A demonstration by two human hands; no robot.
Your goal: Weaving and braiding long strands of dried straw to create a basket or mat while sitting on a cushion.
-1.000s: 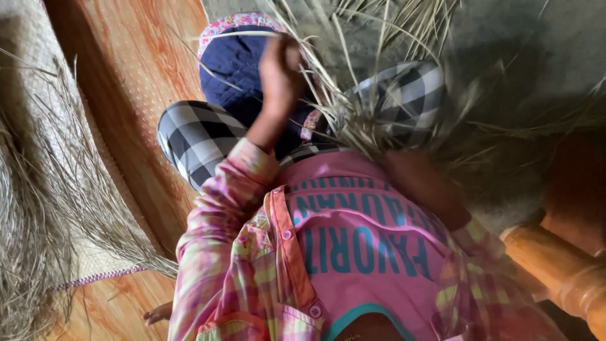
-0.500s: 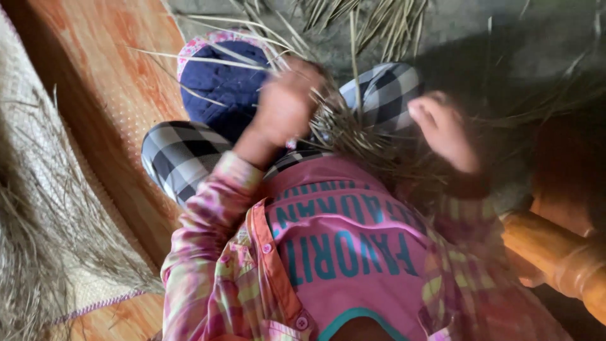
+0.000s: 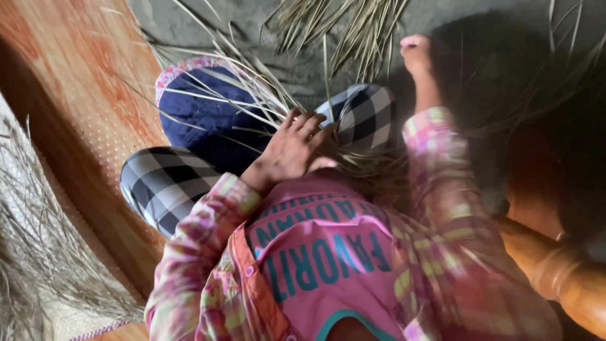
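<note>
A seated person's left hand (image 3: 291, 150) presses spread fingers onto a bundle of dried grass stalks (image 3: 353, 165) in the lap, beside a navy quilted cushion (image 3: 205, 120). The right hand (image 3: 416, 53) reaches beyond, clenched. The stalks look light, springy and brittle, best gathered mid-bundle.

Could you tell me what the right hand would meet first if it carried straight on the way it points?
Probably the dry straw bundle lying just ahead of the right hand on the grey floor, though depth is unclear.
</note>
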